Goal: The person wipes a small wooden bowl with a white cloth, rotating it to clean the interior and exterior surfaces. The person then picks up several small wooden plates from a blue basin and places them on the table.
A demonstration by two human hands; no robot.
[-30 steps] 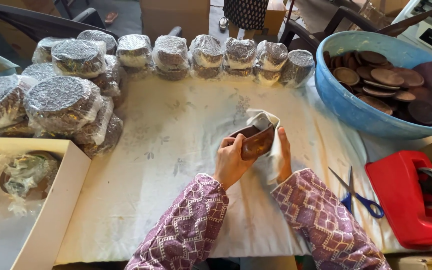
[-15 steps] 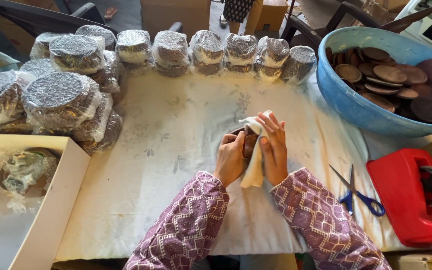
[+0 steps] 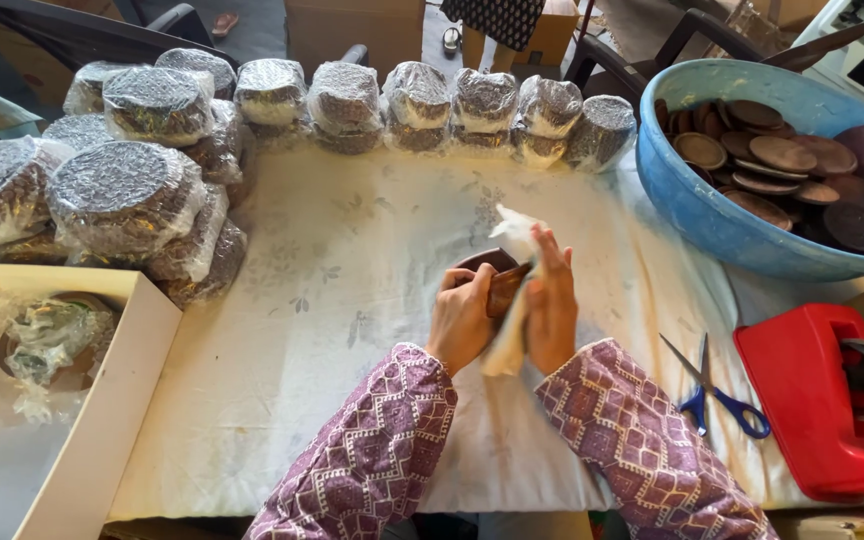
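wrapped stacks (image 3: 127, 190): plastic-covered dark discs, piled upper left and lined along the top
blue basin (image 3: 697, 215): upper right, holding loose brown discs
scissors (image 3: 717, 395): blue-handled, lower right
tape dispenser (image 3: 817, 405): red, right edge
white box (image 3: 102, 400): lower left

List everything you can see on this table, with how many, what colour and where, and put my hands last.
brown disc: one, dark brown, between both hands at table centre
white cloth: one, white, pressed against the disc by the right hand
wrapped stacks: many, dark under clear film, along the far edge and piled far left
blue basin: one, blue, far right, filled with loose brown discs
scissors: one pair, blue handles, right of the arms
tape dispenser: one, red, near right
white box: one, white, near left, holding crumpled clear film
tablecloth: one, white, faint floral print
left hand: grips the disc
right hand: holds the cloth
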